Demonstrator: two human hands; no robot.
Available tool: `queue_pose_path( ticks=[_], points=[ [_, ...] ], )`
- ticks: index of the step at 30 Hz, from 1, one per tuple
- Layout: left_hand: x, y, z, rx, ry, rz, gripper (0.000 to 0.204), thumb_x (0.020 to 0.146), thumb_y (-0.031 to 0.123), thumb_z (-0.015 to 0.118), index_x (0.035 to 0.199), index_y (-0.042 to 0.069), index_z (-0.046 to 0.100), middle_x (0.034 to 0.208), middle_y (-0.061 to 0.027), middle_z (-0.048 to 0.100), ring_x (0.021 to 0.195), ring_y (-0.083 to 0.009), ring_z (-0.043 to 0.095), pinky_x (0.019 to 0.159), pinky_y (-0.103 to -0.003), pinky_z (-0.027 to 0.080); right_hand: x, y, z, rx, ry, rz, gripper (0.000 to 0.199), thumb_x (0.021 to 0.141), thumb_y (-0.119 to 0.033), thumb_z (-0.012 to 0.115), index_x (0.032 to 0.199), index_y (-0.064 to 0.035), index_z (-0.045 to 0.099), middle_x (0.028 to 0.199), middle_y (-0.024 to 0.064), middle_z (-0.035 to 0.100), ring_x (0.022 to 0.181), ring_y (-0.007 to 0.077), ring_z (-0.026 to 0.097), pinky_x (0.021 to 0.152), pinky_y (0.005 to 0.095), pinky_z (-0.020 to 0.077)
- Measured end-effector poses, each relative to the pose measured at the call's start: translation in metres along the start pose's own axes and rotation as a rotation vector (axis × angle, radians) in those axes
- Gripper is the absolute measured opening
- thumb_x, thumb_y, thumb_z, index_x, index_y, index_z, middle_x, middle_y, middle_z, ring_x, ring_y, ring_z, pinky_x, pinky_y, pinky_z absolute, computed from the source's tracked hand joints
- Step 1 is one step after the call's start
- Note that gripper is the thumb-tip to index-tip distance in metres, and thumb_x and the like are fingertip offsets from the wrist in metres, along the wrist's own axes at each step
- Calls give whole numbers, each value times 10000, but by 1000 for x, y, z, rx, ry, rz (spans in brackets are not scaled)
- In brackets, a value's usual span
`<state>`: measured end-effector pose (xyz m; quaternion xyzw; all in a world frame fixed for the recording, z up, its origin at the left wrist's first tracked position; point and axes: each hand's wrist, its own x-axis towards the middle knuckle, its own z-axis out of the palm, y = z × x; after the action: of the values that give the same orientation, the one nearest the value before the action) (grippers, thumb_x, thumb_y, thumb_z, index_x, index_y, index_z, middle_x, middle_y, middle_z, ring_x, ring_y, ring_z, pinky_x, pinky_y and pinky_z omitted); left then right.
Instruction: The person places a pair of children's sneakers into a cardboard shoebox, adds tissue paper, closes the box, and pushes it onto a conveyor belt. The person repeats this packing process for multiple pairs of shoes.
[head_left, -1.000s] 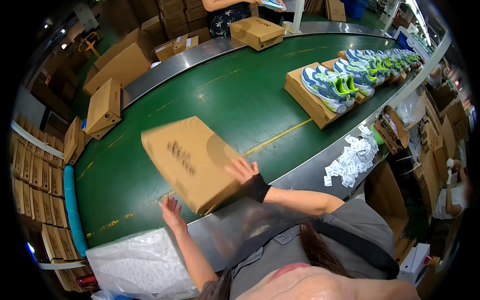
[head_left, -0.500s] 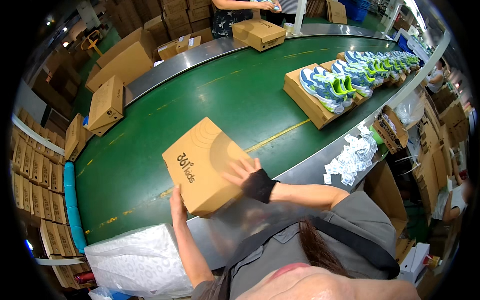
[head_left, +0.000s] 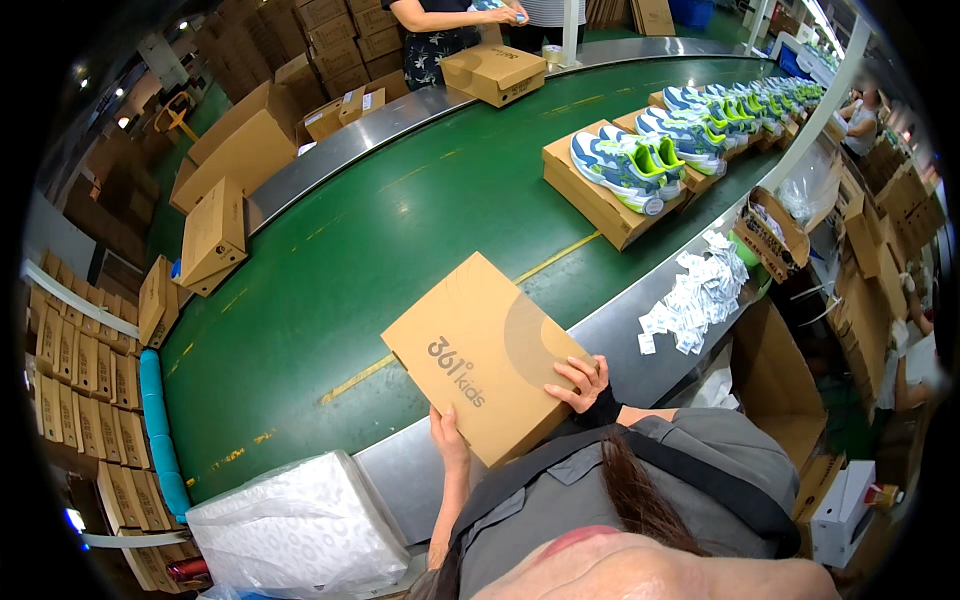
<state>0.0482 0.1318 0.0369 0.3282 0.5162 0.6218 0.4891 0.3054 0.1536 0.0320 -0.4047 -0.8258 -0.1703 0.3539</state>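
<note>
A closed brown cardboard shoebox (head_left: pixel 487 360) with dark printing on its lid is held close in front of my body, over the near metal edge of the belt. My left hand (head_left: pixel 449 437) grips its lower left side, thumb up along the edge. At its right side, my right hand (head_left: pixel 583 385), in a black fingerless wrist wrap, curls its fingers over the lid's edge. The undersides of both grips are hidden by the box. On the belt to the right, blue, white and lime sneakers (head_left: pixel 625 172) sit in pairs on brown boxes (head_left: pixel 590 205).
The green conveyor belt (head_left: pixel 330 290) curves past. A pile of small white packets (head_left: pixel 695 295) lies on the metal ledge at right. Plastic-wrapped white sheets (head_left: pixel 290 525) are at lower left. More shoeboxes (head_left: pixel 214 235) stand at the far edge, where a person (head_left: pixel 435 40) works.
The shoebox has come nearer my body and to the right, off the belt's middle. My right hand went from lying spread on the lid to gripping its right edge.
</note>
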Motion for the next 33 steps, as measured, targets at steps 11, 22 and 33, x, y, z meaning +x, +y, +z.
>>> queue_pose_path(
  ticks=[11,22,33],
  points=[
    [-13,-8,12,20,49,42,432,860,247,399,1159,-65,397,1056,-137,506,921,-192,517,793,-296,418,-11,-2,2,-127,-81,77,410,682,-225,570,1088,-176,539,1194,109,470,1140,279,401,844,576,267],
    [4,-8,22,17,66,64,458,861,251,402,1184,-72,375,1116,-172,496,976,-221,518,823,-308,419,48,-58,-9,360,-467,-154,740,603,-293,666,1285,-198,395,1370,175,286,1276,312,265,882,627,206],
    [28,-34,9,1,58,1,527,848,348,450,1198,-41,384,1178,-157,461,1067,-230,463,883,-331,382,47,-51,7,324,-360,-243,627,654,-265,630,1249,-196,441,1309,152,395,1189,252,413,842,460,312]
  ],
)
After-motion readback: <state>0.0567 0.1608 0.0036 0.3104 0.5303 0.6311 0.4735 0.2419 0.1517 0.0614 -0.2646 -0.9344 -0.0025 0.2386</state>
